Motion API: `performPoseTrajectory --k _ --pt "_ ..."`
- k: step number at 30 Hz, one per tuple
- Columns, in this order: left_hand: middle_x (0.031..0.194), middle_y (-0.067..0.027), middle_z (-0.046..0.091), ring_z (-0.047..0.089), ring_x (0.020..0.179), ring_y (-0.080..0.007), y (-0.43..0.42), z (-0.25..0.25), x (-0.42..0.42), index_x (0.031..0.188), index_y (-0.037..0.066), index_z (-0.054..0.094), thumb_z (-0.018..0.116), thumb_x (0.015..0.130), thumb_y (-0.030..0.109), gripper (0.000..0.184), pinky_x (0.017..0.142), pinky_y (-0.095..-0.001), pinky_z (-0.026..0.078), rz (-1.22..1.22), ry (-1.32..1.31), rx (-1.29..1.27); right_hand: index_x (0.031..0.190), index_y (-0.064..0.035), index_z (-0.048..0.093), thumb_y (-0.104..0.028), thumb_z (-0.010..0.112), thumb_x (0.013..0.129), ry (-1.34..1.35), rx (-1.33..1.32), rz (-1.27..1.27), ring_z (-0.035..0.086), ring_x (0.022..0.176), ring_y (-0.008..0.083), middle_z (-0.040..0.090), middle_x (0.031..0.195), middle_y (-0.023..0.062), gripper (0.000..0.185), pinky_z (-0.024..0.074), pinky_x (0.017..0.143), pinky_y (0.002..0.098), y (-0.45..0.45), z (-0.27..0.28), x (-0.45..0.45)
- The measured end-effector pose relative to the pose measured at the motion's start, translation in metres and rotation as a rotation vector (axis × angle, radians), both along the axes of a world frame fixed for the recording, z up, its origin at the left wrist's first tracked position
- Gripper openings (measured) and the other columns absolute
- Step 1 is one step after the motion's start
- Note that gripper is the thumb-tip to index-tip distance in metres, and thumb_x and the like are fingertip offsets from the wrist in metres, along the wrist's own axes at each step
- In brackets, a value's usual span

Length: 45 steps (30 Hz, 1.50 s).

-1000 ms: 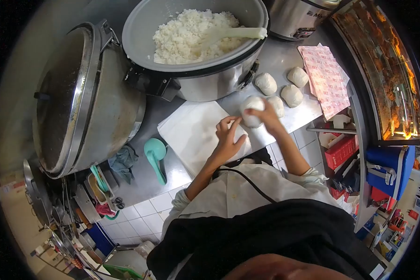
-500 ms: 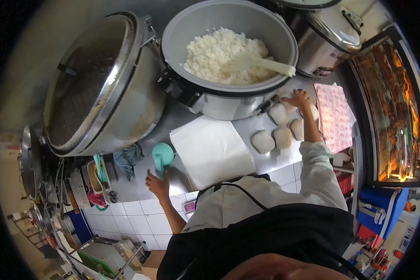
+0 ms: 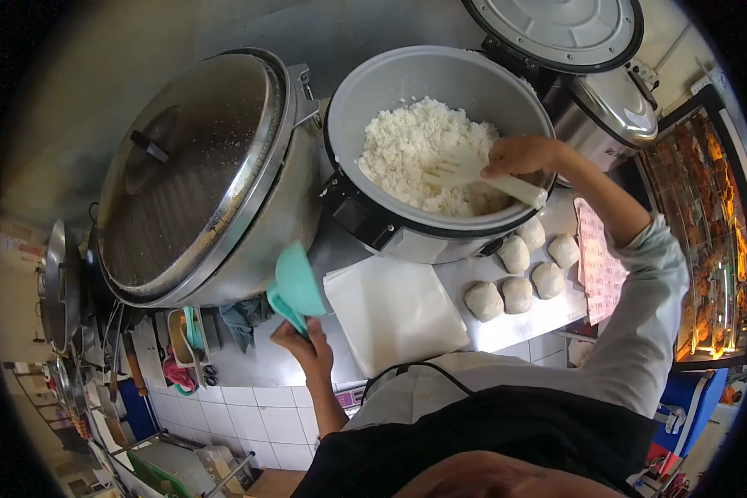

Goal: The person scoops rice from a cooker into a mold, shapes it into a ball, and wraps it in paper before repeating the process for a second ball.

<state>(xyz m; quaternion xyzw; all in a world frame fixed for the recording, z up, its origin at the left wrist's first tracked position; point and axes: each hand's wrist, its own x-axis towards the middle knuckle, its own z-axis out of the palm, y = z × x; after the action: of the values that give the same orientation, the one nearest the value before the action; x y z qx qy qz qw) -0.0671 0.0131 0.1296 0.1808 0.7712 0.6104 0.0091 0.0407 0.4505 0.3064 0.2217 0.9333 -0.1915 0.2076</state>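
My left hand [image 3: 309, 347] grips the handle of a teal plastic scoop cup [image 3: 297, 280], raised and tilted above the counter. My right hand [image 3: 519, 156] is over the open rice cooker, its curled fingers and thumb at the neck of a pale rice paddle [image 3: 519, 191]. The paddle's blade rests in the white rice [image 3: 423, 141], and its handle leans toward the right rim of the cooker pot [image 3: 349, 100]. Several wrapped round portions [image 3: 516, 295] sit on the counter in front of the cooker. White paper sheets [image 3: 394, 311] lie stacked nearest my body.
A large lidded metal pot [image 3: 199, 174] stands at the left. Printed pink paper [image 3: 598, 257] lies right of the portions, before a lit food display case [image 3: 697, 241]. A grey cloth [image 3: 242, 322], a utensil container [image 3: 192, 340] and scissors [image 3: 210, 375] are at the front left.
My left hand has picked the teal scoop cup up off the counter. My right hand has moved from the wrapped portions up to the rice paddle. The camera view has shifted.
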Motion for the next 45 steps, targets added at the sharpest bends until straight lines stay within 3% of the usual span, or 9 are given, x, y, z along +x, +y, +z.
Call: performPoseTrajectory --k 3,6,8,14,21,23,32,39,45 --pt "0.09 -0.0137 0.049 0.053 0.069 -0.0195 0.059 0.08 -0.021 0.107 -0.001 0.041 0.056 0.086 0.01 0.028 0.065 -0.031 0.044 -0.156 0.451 -0.043 0.083 0.0014 0.061 -0.036 0.047 0.09 -0.151 0.109 0.191 0.064 0.075 0.0288 0.064 0.074 0.014 0.041 0.0476 0.069 0.0389 0.025 0.008 -0.018" --pt "0.089 -0.0179 0.061 0.062 0.073 -0.0259 0.144 0.171 -0.035 0.116 -0.001 0.05 0.058 0.085 0.012 0.034 0.066 -0.0349 0.048 -0.301 0.535 -0.076 0.075 -0.0006 0.063 -0.024 0.051 0.084 -0.246 0.299 -0.101 0.065 0.067 0.0217 0.062 0.065 0.0114 0.027 0.0506 0.059 0.0382 0.03 0.036 -0.023" --pt "0.095 -0.0232 0.063 0.064 0.083 -0.0327 0.194 0.195 -0.047 0.12 0.001 0.051 0.052 0.087 0.012 0.035 0.071 -0.0381 0.049 -0.369 0.708 -0.367 0.074 -0.0055 0.064 -0.016 0.055 0.077 0.401 0.965 0.22 0.065 0.064 0.0233 0.064 0.068 0.0111 0.015 0.05 0.057 0.0372 0.053 0.018 -0.015" --pt "0.088 -0.0242 0.063 0.063 0.087 -0.0359 0.324 0.149 -0.096 0.118 -0.011 0.046 0.046 0.081 0.005 0.04 0.073 -0.0437 0.051 -0.526 0.673 -1.089 0.067 -0.0083 0.066 -0.015 0.057 0.067 0.392 0.922 0.362 0.065 0.068 0.0269 0.065 0.07 0.0103 0.012 0.0503 0.059 0.036 0.092 -0.02 -0.045" --pt "0.08 -0.0223 0.064 0.066 0.072 -0.0345 0.322 0.129 -0.095 0.088 -0.01 0.06 0.048 0.075 0.005 0.023 0.062 -0.0425 0.052 -0.735 0.61 -1.241 0.072 -0.0073 0.068 -0.024 0.055 0.074 0.319 0.741 0.384 0.064 0.071 0.0296 0.064 0.069 0.0119 0.021 0.0505 0.064 0.0408 0.098 -0.027 -0.049" --pt "0.067 -0.0198 0.061 0.061 0.052 -0.0276 0.323 0.147 -0.092 0.07 -0.006 0.059 0.043 0.072 0.004 0.018 0.046 -0.0392 0.048 -0.851 0.151 -1.467 0.077 -0.0057 0.067 -0.029 0.054 0.077 0.252 0.668 0.395 0.064 0.073 0.03 0.065 0.074 0.0127 0.027 0.0502 0.065 0.042 0.097 -0.021 -0.044" --pt "0.059 -0.0091 0.048 0.047 0.042 -0.014 0.313 0.149 -0.08 0.089 -0.003 0.047 0.038 0.078 0.007 0.017 0.033 -0.026 0.037 -0.899 -0.426 -1.091 0.094 -0.0039 0.066 -0.034 0.048 0.084 0.204 0.436 0.328 0.062 0.086 0.0356 0.065 0.088 0.0176 0.037 0.0473 0.079 0.0439 0.072 -0.019 -0.03" --pt "0.068 -0.0073 0.048 0.047 0.049 -0.0098 0.292 0.17 -0.072 0.098 0.0 0.04 0.041 0.086 0.01 0.015 0.036 -0.019 0.037 -0.71 -0.809 -0.729 0.089 -0.0026 0.066 -0.028 0.052 0.082 0.249 0.445 -0.052 0.063 0.086 0.031 0.064 0.091 0.0172 0.03 0.0474 0.07 0.04 0.01 0.0 -0.029" --pt "0.069 -0.0068 0.044 0.043 0.051 -0.0083 0.3 0.199 -0.063 0.084 -0.003 0.039 0.042 0.086 0.009 0.013 0.034 -0.0165 0.034 -0.602 -1.05 -0.216 0.072 -0.0039 0.06 -0.014 0.056 0.071 0.384 1.123 0.37 0.063 0.065 0.0231 0.061 0.067 0.013 0.011 0.0477 0.058 0.0385 -0.057 0.007 -0.018"
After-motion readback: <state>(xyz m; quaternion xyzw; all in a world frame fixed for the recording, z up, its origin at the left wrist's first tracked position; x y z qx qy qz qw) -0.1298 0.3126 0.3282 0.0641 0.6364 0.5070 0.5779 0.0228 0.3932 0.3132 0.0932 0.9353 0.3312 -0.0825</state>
